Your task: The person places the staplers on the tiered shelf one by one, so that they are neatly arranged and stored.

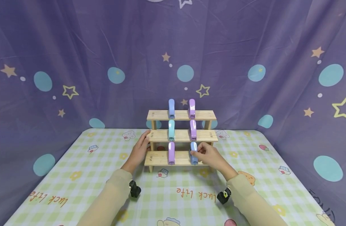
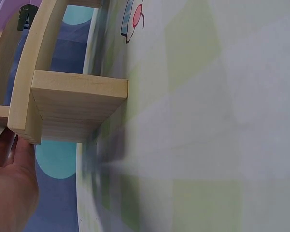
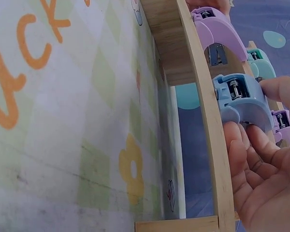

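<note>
A three-tier wooden shelf (image 1: 158, 159) carries two small staplers on each tier. On the bottom tier, my right hand (image 1: 209, 154) pinches the blue stapler (image 1: 194, 153) between thumb and fingers; the right wrist view shows the spring inside this blue stapler (image 3: 244, 99). A purple stapler (image 1: 171, 153) stands to its left. The middle tier holds a teal stapler (image 1: 171, 130) and a purple one; above them are a blue stapler (image 1: 171, 108) and another purple one. My left hand (image 1: 139, 152) touches the shelf's left side, fingers fairly straight; part of it is hidden behind the wood (image 2: 26, 87).
Beneath the shelf lies a green-and-white checked tablecloth (image 1: 85, 175) with printed cakes, flowers and lettering. Close behind the shelf hangs a purple curtain (image 1: 150, 37) with stars and dots. Each wrist wears a small black camera (image 1: 135, 189).
</note>
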{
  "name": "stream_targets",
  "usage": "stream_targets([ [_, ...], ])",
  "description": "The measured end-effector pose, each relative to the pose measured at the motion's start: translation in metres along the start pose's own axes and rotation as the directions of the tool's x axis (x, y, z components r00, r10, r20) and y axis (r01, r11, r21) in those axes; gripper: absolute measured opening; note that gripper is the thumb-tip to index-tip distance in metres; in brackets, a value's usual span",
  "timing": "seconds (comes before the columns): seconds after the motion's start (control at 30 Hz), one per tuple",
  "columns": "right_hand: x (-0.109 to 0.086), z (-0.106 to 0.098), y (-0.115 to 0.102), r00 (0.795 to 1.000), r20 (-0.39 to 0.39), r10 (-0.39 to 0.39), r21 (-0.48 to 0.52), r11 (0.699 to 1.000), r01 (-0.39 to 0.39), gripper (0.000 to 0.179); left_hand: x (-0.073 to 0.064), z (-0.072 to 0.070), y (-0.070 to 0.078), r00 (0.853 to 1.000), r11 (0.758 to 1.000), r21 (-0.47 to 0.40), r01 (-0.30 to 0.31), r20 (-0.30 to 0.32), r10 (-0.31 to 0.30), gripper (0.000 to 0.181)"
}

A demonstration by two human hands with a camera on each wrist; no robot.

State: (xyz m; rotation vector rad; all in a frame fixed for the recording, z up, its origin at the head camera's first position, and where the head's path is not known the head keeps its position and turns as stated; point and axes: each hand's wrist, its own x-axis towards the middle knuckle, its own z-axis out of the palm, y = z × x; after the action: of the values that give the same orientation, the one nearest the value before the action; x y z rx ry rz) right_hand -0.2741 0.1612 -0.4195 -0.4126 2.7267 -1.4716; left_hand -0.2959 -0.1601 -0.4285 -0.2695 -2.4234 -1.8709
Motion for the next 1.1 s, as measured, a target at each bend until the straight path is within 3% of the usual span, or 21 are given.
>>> stream_targets([
  [0.43,-0.004,-0.008,0.002,1.000,0.030,-0.002,0.028,1.000,0.001,0.038,0.001,-0.001,-0.002,1.000,1.000,0.003,0.006,-0.002,-0.006,0.051],
  [0.8,-0.010,-0.031,0.009,0.999,0.017,-0.034,0.023,0.999,0.034,0.035,0.003,-0.001,0.001,1.000,1.000,-0.017,0.018,0.012,-0.018,0.053],
  [1.1,-0.018,-0.050,0.024,1.000,-0.018,0.007,-0.013,1.000,-0.007,0.033,0.003,-0.006,0.001,0.999,0.997,-0.078,0.024,0.047,-0.020,0.052],
])
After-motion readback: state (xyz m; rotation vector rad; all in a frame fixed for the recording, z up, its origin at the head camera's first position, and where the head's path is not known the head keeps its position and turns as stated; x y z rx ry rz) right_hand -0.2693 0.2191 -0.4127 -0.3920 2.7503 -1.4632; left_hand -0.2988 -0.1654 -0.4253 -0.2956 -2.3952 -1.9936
